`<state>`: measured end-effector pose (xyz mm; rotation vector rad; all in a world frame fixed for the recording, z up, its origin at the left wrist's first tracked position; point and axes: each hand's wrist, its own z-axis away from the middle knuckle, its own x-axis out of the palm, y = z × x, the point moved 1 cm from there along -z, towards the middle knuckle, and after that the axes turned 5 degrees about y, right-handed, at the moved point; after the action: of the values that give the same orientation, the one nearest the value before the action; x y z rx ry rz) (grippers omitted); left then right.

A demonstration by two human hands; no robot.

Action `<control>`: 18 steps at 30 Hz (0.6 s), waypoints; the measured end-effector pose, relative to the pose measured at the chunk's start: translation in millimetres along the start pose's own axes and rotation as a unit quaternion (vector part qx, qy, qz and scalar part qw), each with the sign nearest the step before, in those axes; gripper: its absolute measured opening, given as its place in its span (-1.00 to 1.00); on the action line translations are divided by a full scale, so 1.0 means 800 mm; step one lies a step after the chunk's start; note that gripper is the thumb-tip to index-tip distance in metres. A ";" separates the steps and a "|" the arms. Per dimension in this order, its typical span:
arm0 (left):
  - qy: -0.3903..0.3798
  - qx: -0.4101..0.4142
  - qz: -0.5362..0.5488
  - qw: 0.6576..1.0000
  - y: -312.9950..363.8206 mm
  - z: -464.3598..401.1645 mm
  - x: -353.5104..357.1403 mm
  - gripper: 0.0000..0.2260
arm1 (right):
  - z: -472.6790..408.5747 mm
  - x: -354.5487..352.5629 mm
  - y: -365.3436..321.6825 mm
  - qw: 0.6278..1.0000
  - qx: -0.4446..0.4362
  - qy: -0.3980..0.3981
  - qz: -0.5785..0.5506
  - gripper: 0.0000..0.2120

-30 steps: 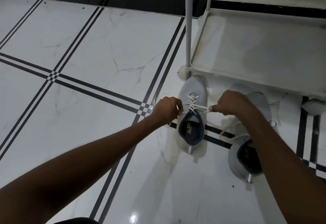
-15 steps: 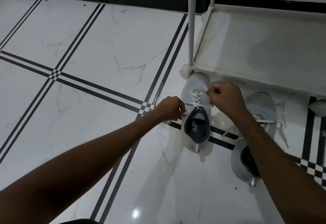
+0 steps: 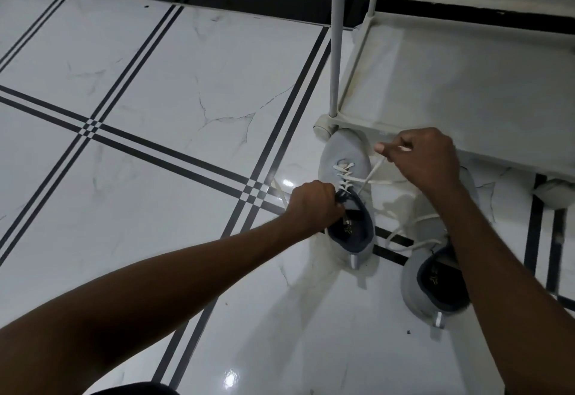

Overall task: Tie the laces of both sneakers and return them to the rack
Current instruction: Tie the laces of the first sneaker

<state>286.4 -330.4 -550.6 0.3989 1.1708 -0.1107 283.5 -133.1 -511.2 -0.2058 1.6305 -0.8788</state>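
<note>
Two grey sneakers with white laces stand on the tiled floor in front of the rack. The left sneaker [image 3: 345, 158] points at the rack's corner foot. My left hand [image 3: 312, 205] is closed at its tongue, gripping one lace end. My right hand [image 3: 420, 158] is raised above and to the right of the toe, pinching the other lace [image 3: 371, 170], which runs taut down to the eyelets. The right sneaker [image 3: 413, 285] lies partly under my right forearm, its laces [image 3: 413, 247] loose on the floor.
A white shoe rack with a low bare shelf [image 3: 466, 90] and thin upright poles [image 3: 335, 43] stands at the upper right. A rack foot [image 3: 552, 192] sits at the right edge. The glossy white floor has dark stripe lines, with a black skirting along the wall.
My right hand has lifted up and away toward the rack, drawing its lace out longer. My left hand has shifted in over the sneaker's tongue.
</note>
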 end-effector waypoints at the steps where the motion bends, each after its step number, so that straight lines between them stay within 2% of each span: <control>1: 0.007 -0.004 -0.001 1.000 -0.003 0.002 -0.003 -0.77 | -0.003 -0.010 0.000 1.000 0.006 -0.019 0.024 -0.57; 3: 0.029 -0.022 -0.014 0.999 -0.012 0.002 -0.008 -0.77 | -0.009 -0.025 0.000 0.990 0.040 -0.073 0.110 -0.58; 5: 0.036 -0.039 -0.024 0.998 -0.019 0.002 -0.011 -0.74 | -0.011 -0.025 0.001 0.963 0.089 -0.152 0.205 -0.67; 7: 0.023 -0.042 -0.023 0.999 -0.026 0.002 -0.010 -0.68 | 0.000 -0.008 0.001 0.939 0.117 -0.222 0.237 -0.76; 9: -0.029 -0.032 0.008 0.999 -0.036 -0.001 -0.009 -0.63 | 0.021 0.021 0.002 0.937 0.087 -0.238 0.239 -0.80; 11: -0.113 -0.010 0.064 0.991 -0.049 -0.008 -0.017 -0.64 | 0.045 0.042 -0.004 0.957 0.018 -0.221 0.185 -0.81; 13: -0.145 0.020 0.112 0.983 -0.058 -0.017 -0.032 -0.75 | 0.066 0.054 -0.005 0.973 -0.003 -0.219 0.075 -0.83; 16: -0.149 0.023 0.207 0.967 -0.060 -0.022 -0.037 -0.86 | 0.093 0.068 0.003 0.981 0.056 -0.182 -0.028 -0.92; 18: -0.136 0.025 0.189 0.972 -0.053 -0.019 -0.030 -0.83 | 0.105 0.077 0.006 0.983 0.097 -0.144 -0.059 -0.96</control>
<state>251.2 -366.8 -544.5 0.6254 0.8075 0.1342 344.4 -200.7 -561.7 -0.2833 1.2664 -1.0412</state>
